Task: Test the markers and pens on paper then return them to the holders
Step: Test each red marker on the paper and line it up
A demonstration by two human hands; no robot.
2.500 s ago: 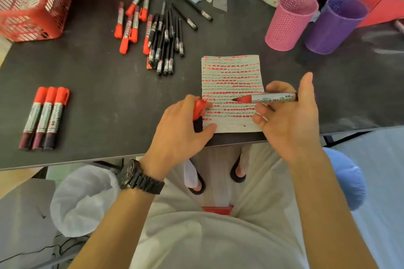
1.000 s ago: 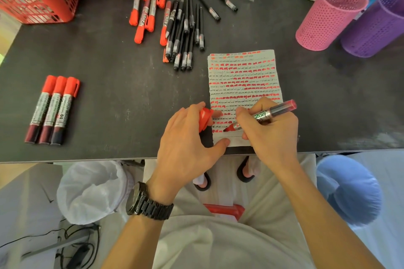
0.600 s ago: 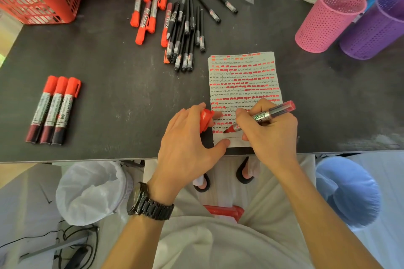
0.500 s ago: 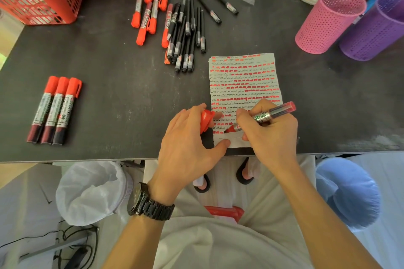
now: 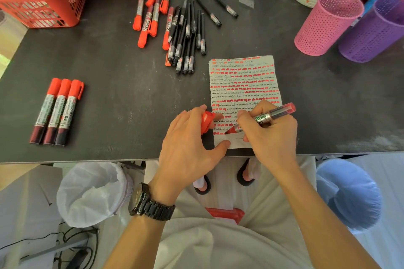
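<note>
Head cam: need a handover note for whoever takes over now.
Right hand grips the uncapped red marker, tip on the paper near its bottom rows.
Left hand holds the red cap; thumb pins the paper's lower edge.
Done: paper nearly full of test marks; three capped markers lie grouped at far left.
Left, likely: cap this marker, test the pile of markers and pens, load everything into the pink holder and purple holder; no pens show in either.
</note>
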